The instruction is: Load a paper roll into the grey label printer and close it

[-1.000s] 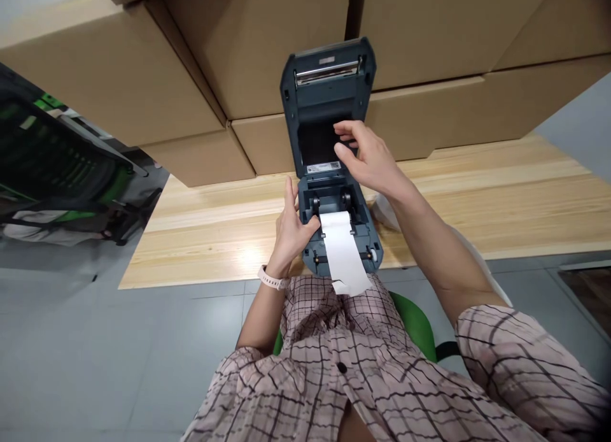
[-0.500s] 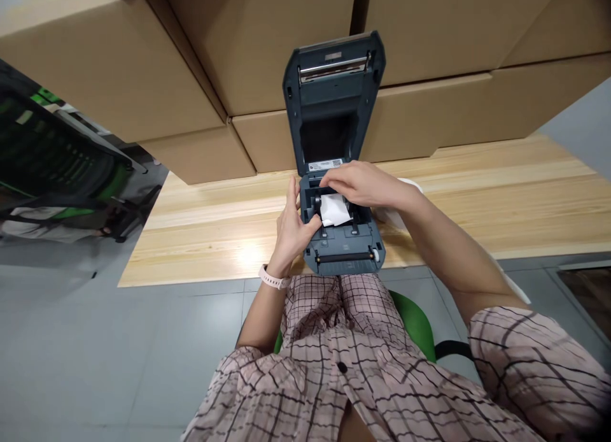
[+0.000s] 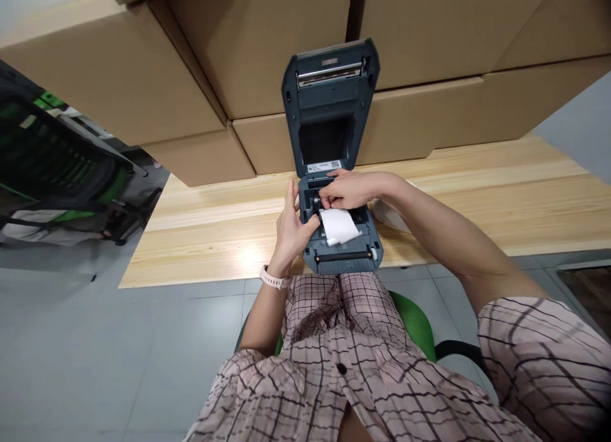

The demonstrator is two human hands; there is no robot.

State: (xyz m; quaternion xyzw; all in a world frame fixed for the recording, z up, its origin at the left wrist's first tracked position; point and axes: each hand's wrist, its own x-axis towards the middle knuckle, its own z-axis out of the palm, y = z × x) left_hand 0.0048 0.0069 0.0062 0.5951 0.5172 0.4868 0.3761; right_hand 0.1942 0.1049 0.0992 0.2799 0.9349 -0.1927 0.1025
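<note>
A dark grey label printer (image 3: 312, 267) lies on the wooden table with its lid (image 3: 328, 101) raised and tilted back. Inside the body is a roll of white paper (image 3: 340, 227), its loose end spread toward the printer's front roller (image 3: 344, 257). My left hand (image 3: 293, 224) grips the printer's left side, fingers along the outer wall and thumb over the inner edge beside the paper. Above the roll, my right hand (image 3: 351, 190) reaches in from the right with fingers bent down onto it. Most of the roll is hidden beneath that hand.
Cardboard boxes (image 3: 281, 53) are stacked along the back of the table (image 3: 205, 238). Partly behind my right forearm, a white object (image 3: 389, 214) lies to the printer's right. A dark chair (image 3: 57, 155) with green parts stands at the far left.
My right hand has come lower, with its fingers curling down onto the roll. More of the paper's loose end now extends toward the printer's front. My left hand stays in place.
</note>
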